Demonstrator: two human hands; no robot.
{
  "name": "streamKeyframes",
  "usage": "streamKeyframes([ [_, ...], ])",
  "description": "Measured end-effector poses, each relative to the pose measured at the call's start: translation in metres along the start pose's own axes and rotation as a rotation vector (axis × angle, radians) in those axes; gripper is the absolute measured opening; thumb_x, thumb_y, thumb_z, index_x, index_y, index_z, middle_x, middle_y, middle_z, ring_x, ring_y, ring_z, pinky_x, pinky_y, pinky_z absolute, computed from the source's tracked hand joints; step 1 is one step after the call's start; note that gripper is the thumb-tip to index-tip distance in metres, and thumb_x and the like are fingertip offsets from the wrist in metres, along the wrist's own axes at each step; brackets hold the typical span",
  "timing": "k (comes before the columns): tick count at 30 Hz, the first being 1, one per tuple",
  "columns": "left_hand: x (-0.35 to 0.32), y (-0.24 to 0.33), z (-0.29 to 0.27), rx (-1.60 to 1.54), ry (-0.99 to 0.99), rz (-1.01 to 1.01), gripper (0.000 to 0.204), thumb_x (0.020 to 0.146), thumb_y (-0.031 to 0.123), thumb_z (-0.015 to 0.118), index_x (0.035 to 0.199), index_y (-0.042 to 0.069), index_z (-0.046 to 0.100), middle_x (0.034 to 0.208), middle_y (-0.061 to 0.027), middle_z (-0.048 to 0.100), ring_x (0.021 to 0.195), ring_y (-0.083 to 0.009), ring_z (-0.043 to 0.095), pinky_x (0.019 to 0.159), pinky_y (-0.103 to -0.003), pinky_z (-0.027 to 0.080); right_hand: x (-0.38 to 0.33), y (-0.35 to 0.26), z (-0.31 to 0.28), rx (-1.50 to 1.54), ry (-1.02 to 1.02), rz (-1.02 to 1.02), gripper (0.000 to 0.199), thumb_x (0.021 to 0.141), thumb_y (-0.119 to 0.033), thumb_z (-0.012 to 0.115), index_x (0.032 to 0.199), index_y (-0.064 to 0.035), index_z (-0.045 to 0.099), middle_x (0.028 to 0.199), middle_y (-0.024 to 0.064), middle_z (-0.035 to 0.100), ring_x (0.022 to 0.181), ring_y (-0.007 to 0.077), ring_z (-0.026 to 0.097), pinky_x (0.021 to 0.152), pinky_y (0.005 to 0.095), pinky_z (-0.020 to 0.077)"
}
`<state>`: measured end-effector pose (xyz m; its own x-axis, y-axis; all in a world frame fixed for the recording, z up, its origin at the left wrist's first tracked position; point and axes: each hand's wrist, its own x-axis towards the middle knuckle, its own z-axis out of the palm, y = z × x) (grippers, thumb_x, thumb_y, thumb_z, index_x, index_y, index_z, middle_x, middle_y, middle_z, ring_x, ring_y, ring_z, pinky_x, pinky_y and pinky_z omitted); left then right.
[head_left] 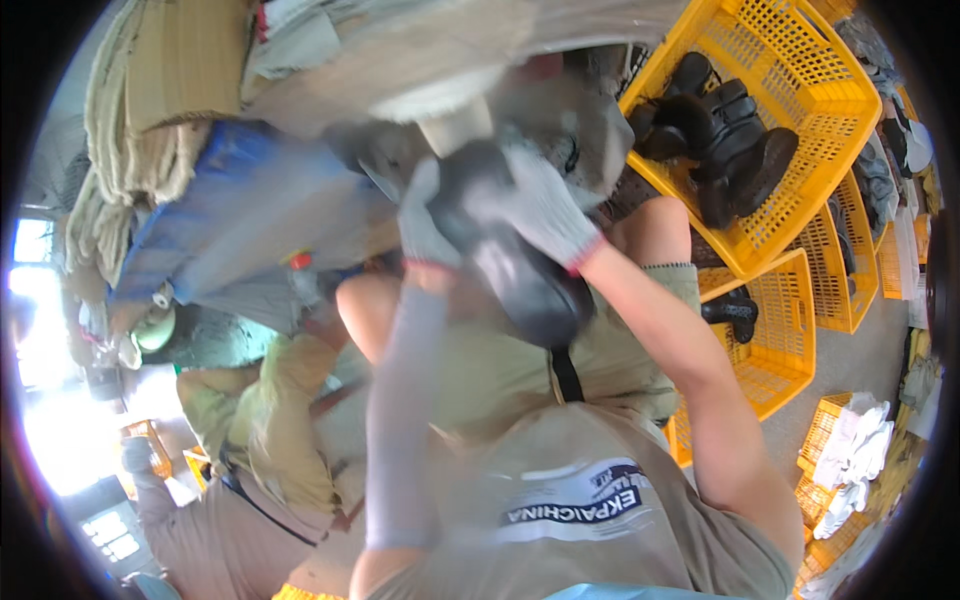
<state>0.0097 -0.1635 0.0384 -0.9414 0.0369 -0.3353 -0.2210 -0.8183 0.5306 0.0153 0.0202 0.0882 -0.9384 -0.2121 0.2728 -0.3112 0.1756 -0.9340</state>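
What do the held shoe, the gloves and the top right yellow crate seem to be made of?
Shoe: smooth, glossy leather or synthetic, judging by its highlight; blur leaves it open.
Gloves: probably knitted fabric, matte, with red-edged cuffs.
Crate: apparently smooth moulded plastic, walls evenly perforated.

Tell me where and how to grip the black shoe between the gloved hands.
Probably best by the far half of the shoe, from left and right together: its body is long, with a rounded near end, so the two long sides offer the natural hold. The left hand and right hand are on those sides there; blur hides finer detail.
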Motion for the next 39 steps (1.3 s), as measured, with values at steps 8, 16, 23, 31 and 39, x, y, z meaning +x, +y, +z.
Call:
streamKeyframes([
  [8,-0.019,-0.027,0.010,0.117,-0.201,-0.156,0.047,0.115,0.028,0.051,0.150,-0.003,0.057,0.146,-0.0137,0.066,0.130,-0.0239,0.064,0.113,-0.038,0.051,-0.020,-0.058,-0.063,-0.292,-0.111,0.164,0.054,0.080,-0.033,0.086,0.121,-0.0006,0.072,0.098,0.0148,0.077,0.090,0.0271,0.074,0.082,0.0408,0.0573],
  [16,-0.003,-0.095,0.024,0.387,-0.342,-0.341,0.063,0.117,0.048,0.049,0.159,0.001,0.049,0.142,-0.0185,0.064,0.123,-0.0321,0.065,0.104,-0.042,0.057,-0.140,0.084,-0.301,-0.819,0.291,0.426,0.054,0.096,-0.036,0.080,0.129,0.0052,0.071,0.122,0.0212,0.076,0.119,0.0320,0.073,0.107,0.0407,0.0546],
  [23,0.012,-0.169,0.107,0.382,-0.334,-0.408,0.068,0.117,0.047,0.045,0.163,-0.002,0.038,0.148,-0.0302,0.059,0.121,-0.0383,0.069,0.107,-0.045,0.059,-0.171,0.099,-0.236,-1.065,0.210,0.194,0.035,0.084,-0.021,0.079,0.111,0.0006,0.071,0.114,0.0201,0.073,0.116,0.0400,0.065,0.111,0.0528,0.0467],
  [31,-0.029,-0.154,0.099,0.109,-0.212,-0.330,0.046,0.109,0.038,0.064,0.142,0.007,0.066,0.133,-0.0111,0.073,0.124,-0.0309,0.068,0.115,-0.048,0.052,-0.159,-0.051,-0.147,-0.605,0.206,-0.068,0.070,0.077,-0.025,0.089,0.138,-0.0014,0.065,0.128,0.0203,0.065,0.126,0.0436,0.058,0.105,0.0532,0.0465],
  [39,0.097,-0.114,0.065,-0.075,0.124,-0.178,0.062,0.112,0.051,0.045,0.147,0.003,0.060,0.142,-0.0208,0.067,0.127,-0.0416,0.063,0.113,-0.057,0.049,-0.022,0.037,-0.062,-0.208,0.508,0.157,0.092,0.080,-0.028,0.082,0.157,0.0067,0.047,0.143,0.0279,0.065,0.133,0.0371,0.063,0.110,0.0415,0.0518],
])
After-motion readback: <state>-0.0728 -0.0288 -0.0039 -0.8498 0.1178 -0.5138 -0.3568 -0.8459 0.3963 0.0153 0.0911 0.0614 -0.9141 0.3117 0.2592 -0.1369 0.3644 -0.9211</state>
